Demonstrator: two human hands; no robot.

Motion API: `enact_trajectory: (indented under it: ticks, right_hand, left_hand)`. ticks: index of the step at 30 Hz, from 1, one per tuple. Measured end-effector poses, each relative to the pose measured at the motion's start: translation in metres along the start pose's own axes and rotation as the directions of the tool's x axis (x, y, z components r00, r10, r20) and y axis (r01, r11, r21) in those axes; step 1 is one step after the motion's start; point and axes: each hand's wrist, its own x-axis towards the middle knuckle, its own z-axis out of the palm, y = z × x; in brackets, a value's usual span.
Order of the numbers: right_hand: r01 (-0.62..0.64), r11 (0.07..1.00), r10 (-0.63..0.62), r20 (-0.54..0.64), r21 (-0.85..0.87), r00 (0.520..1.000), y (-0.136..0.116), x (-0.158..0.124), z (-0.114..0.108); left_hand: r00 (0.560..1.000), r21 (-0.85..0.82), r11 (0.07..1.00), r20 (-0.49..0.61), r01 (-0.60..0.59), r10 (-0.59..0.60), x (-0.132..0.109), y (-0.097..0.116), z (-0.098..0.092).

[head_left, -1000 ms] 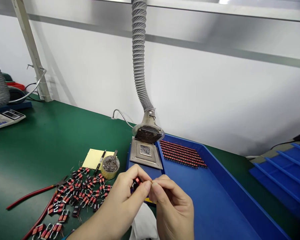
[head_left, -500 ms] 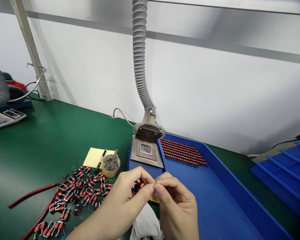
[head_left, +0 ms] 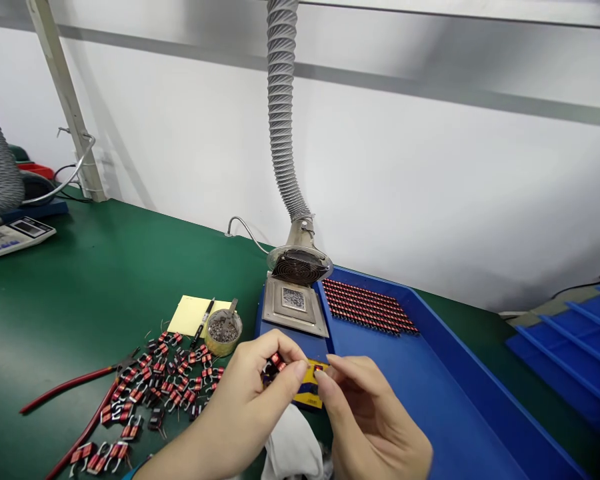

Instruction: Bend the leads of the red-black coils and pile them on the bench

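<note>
My left hand (head_left: pixel 265 380) is closed around a small red-and-black wound coil (head_left: pixel 277 361), which shows between the thumb and the curled index finger; the rest of it is hidden. Thumb and index tip press together at the coil's right end. Just to the right, my right hand (head_left: pixel 375 410) has its thumb and index fingertip slightly apart, with nothing visible between them. Both hands hover before a solder pot (head_left: pixel 294 301) with a square of molten metal. Its yellow front panel (head_left: pixel 310 393) shows in the gap between the hands.
Loose coils (head_left: pixel 167 380) lie left beside red-handled pliers (head_left: pixel 67 390). A tin of scraps (head_left: pixel 223 330), a pen (head_left: pixel 203 323) and yellow paper (head_left: pixel 187 313) stand behind them. Rows of coils (head_left: pixel 367 307) fill the back of a blue tray (head_left: pixel 460 373). An extraction hose (head_left: pixel 283 113) hangs above the pot.
My right hand has drawn away from the left, moving right and slightly down, and its finger and thumb have parted. The left hand keeps the coil in nearly the same place.
</note>
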Motion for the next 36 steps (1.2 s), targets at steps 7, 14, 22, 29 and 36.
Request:
enact_trajectory:
  ticks: [7, 14, 22, 29, 36]
  right_hand:
    - [0.221, 0.946, -0.227, 0.002, -0.236, 0.974, -0.006, -0.001, -0.001]
    - [0.182, 0.979, -0.124, 0.438, -0.093, 0.89, -0.011, 0.012, -0.019]
    - [0.328, 0.887, -0.191, 0.386, -0.326, 0.903, -0.005, 0.01, -0.022]
    - [-0.188, 0.978, 0.162, 0.234, 0.095, 0.959, -0.004, 0.007, -0.022]
    - [0.372, 0.91, -0.327, 0.231, -0.185, 0.916, -0.002, 0.005, -0.017]
  left_hand:
    - [1.0, 0.031, 1.0, 0.003, 0.0, -0.001, 0.0, 0.0, 0.001]
    - [1.0, -0.006, 1.0, 0.014, -0.002, 0.002, 0.0, 0.0, -0.004]
    - [0.969, 0.332, 0.912, 0.141, -0.24, 0.203, -0.001, -0.002, -0.005]
    - [0.894, 0.501, 0.745, 0.168, -0.441, 0.416, -0.003, -0.001, -0.005]
    - [0.914, 0.421, 0.811, 0.158, -0.405, 0.374, -0.004, 0.0, -0.007]
